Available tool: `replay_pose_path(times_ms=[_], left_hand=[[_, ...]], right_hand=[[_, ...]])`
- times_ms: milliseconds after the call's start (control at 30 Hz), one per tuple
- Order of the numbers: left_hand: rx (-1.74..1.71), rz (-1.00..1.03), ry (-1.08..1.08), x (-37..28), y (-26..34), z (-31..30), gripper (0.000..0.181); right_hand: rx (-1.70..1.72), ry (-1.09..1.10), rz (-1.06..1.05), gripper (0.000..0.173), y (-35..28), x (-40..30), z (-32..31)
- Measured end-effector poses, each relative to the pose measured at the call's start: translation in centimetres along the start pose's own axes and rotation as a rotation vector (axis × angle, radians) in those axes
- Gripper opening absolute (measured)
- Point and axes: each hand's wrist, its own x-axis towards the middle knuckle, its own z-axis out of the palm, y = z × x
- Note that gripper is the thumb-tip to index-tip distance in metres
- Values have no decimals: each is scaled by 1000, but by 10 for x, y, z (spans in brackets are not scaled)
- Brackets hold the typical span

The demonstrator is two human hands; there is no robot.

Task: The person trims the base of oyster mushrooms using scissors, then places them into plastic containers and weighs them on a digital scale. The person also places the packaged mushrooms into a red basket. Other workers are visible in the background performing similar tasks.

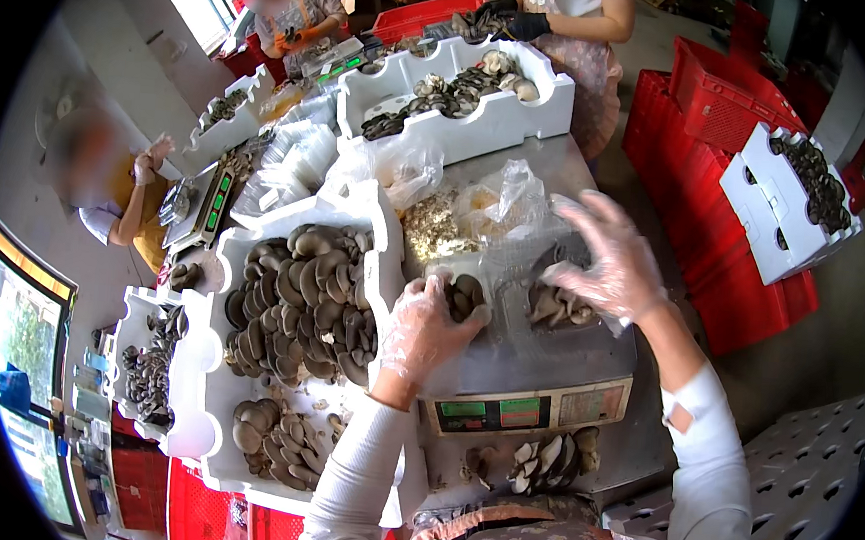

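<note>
My left hand (pixel 428 330), in a thin clear plastic glove, holds a small cluster of grey-brown oyster mushrooms (pixel 465 296) above the left side of a digital scale (pixel 528 412). Gloved in the same way, my right hand (pixel 606 263) is raised with its fingers spread over a clear plastic tray of oyster mushrooms (pixel 562 305) on the scale; I see nothing in its grasp. A white foam box (pixel 395 267) full of oyster mushrooms (pixel 302 298) stands left of the scale. More mushrooms (pixel 554 463) lie on the metal table before the scale.
Another foam box (pixel 472 130) with mushrooms stands at the back of the table. Mushroom scraps (pixel 435 229) and a clear plastic bag (pixel 509 200) lie behind the scale. Stacked clear trays (pixel 289 162) are at the left. Red crates (pixel 678 204) stand at the right. Several people work around the table.
</note>
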Motion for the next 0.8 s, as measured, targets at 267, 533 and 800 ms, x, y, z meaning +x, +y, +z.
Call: replay_pose_path(times_ms=[267, 533, 800], left_hand=[[-467, -142, 4, -5, -29, -2, 71], [-1481, -315, -78, -9, -53, -12, 67], [-1590, -205, -83, -3, 55, -6, 68]], right_hand=[[153, -377, 88, 59, 21, -16, 36], [218, -212, 24, 42, 12, -48, 15], [196, 93, 90, 33, -4, -63, 14]])
